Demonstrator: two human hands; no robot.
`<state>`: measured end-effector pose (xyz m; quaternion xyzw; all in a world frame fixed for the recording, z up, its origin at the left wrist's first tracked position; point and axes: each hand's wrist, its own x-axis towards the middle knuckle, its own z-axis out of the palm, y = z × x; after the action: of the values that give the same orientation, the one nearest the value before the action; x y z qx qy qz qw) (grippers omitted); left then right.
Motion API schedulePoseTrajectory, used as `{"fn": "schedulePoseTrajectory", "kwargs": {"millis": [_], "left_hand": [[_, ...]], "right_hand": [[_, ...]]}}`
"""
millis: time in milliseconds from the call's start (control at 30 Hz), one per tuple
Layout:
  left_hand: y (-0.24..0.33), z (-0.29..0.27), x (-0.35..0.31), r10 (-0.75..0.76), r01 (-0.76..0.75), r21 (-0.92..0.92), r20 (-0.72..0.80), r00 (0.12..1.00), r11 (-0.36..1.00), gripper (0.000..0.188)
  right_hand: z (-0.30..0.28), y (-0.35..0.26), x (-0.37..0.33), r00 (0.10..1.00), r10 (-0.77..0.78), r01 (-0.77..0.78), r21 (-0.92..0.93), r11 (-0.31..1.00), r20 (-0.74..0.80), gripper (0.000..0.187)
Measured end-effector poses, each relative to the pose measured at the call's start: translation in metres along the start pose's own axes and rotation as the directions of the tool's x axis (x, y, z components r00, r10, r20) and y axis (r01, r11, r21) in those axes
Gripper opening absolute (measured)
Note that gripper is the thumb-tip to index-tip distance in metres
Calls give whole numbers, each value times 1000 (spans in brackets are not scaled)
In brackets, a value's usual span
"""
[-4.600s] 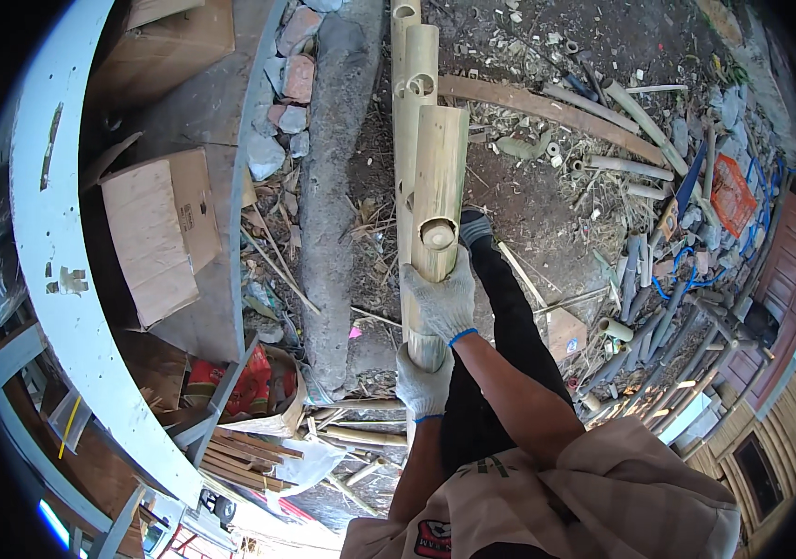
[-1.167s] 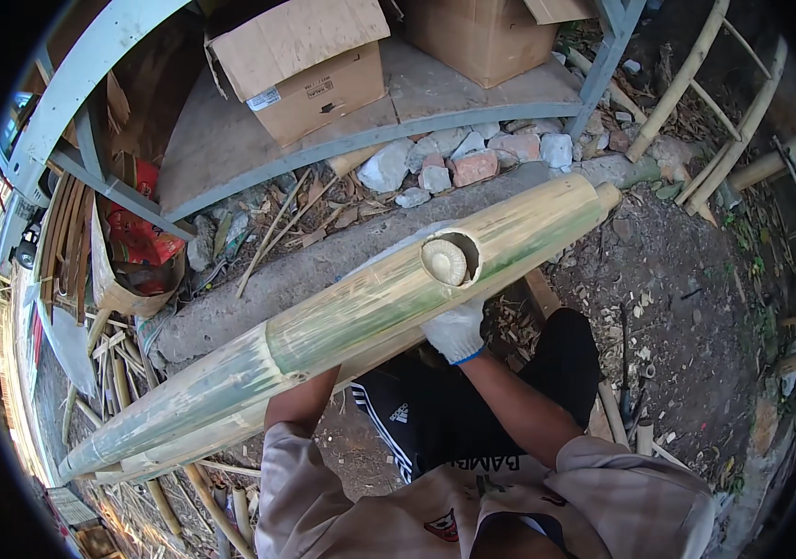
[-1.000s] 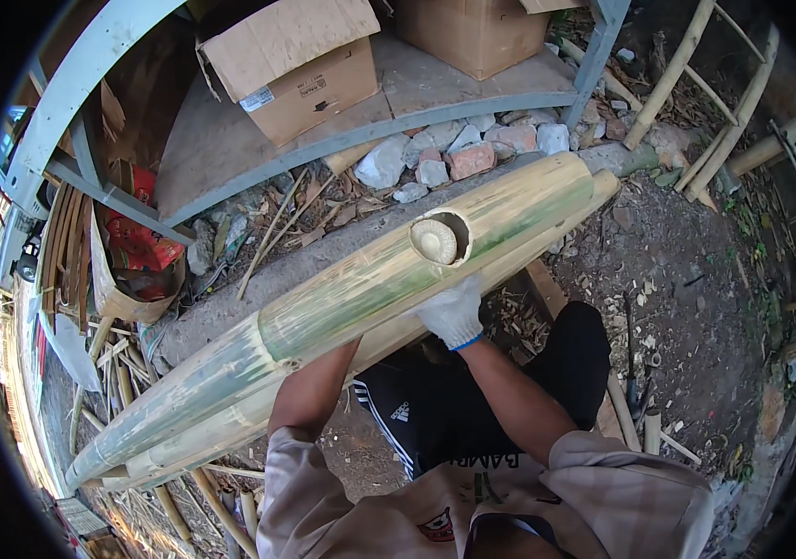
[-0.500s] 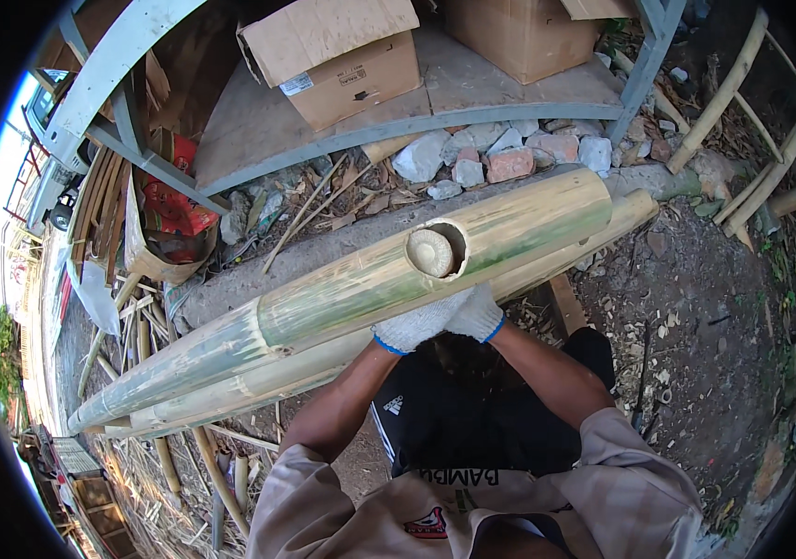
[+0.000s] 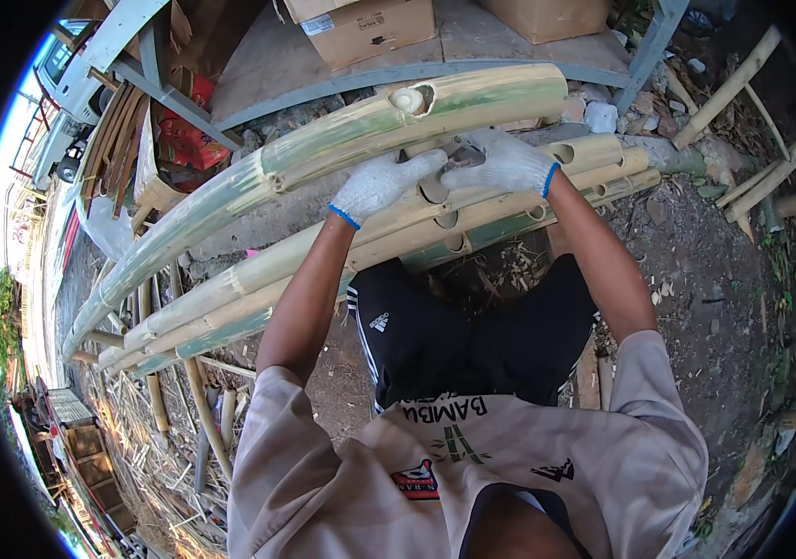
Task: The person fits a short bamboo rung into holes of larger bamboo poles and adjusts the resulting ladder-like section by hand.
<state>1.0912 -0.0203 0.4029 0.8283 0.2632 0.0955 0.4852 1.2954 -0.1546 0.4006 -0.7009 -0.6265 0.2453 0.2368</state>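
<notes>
A thick green-and-tan bamboo pole (image 5: 323,151) with a round hole in its upper side slants across the far part of the work, its right end raised. Inside the hole shows a pale round bamboo piece (image 5: 407,101). White gloves with blue cuffs cover both hands. My left hand (image 5: 384,184) and my right hand (image 5: 502,164) are at the pole's near underside, thumbs pointing toward each other, fingers closed and partly hidden against it. Just below them lie several thinner bamboo poles (image 5: 258,270) side by side, with round holes along their right halves.
Beyond the pole stands a low table (image 5: 472,45) with a grey-blue frame, carrying a cardboard box (image 5: 374,33). Stones (image 5: 601,117) lie beneath its edge. Bamboo rails (image 5: 733,88) stand at the right. At the lower left, bamboo offcuts (image 5: 157,401) and shavings cover the ground.
The thick pole's right end has moved up and away from me, uncovering the holed poles beneath. Both hands have moved farther out and apart. The head view has shifted too.
</notes>
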Motion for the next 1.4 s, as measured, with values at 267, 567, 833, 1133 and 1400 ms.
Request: {"fn": "schedulePoseTrajectory", "kwargs": {"millis": [267, 567, 833, 1133, 1400], "left_hand": [[-12, 8, 5, 132, -133, -6, -57, 990, 991, 56], [5, 25, 15, 100, -141, -195, -206, 973, 971, 51], [4, 41, 28, 84, -185, -257, -360, 929, 949, 51], [-4, 35, 29, 88, -172, -265, -302, 949, 949, 56], [-4, 33, 18, 150, -212, -302, -216, 965, 930, 65]], "right_hand": [[-7, 33, -22, 937, 144, 256, 907, 334, -317, 52], [-9, 16, -5, 880, 217, 435, 900, -13, -422, 88], [17, 30, -50, 932, 245, 207, 947, 245, -267, 58], [29, 41, -49, 883, 375, 201, 949, 242, -283, 47], [6, 17, -26, 914, 295, 108, 868, 485, -278, 41]]}}
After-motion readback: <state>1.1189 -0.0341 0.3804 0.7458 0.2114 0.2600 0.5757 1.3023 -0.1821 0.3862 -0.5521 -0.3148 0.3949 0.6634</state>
